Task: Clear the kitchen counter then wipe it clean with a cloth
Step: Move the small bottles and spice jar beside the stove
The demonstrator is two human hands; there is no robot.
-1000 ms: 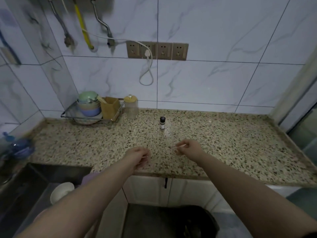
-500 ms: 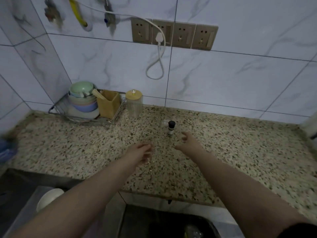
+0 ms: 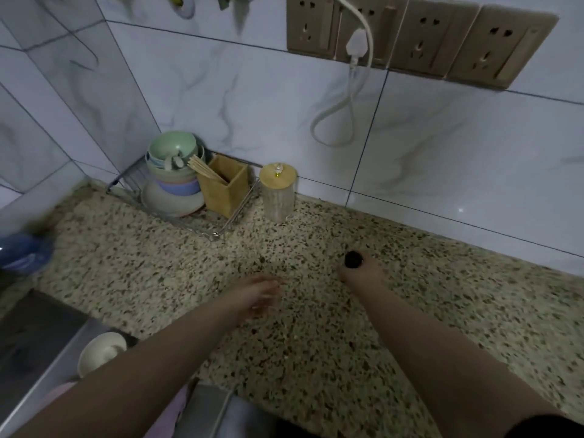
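Observation:
A small bottle with a black cap [image 3: 353,259] stands on the speckled granite counter [image 3: 151,273], a little right of the middle. My right hand [image 3: 366,275] is wrapped round the bottle from the near side, so only the cap shows above my fingers. My left hand [image 3: 257,295] hovers low over the counter to the left of it, blurred, fingers loosely spread, with nothing visible in it. No cloth shows on the counter.
A wire rack [image 3: 202,227] at the back left holds stacked bowls [image 3: 172,172] and a wooden chopstick box [image 3: 225,186]. A bamboo-lidded jar [image 3: 278,195] stands beside it. The sink [image 3: 28,336], with a white bowl [image 3: 101,352] in it, lies at the lower left.
The view has come closer and tilted down. My right hand reached forward from open beside the bottle and closed round it. My left hand stayed low over the counter.

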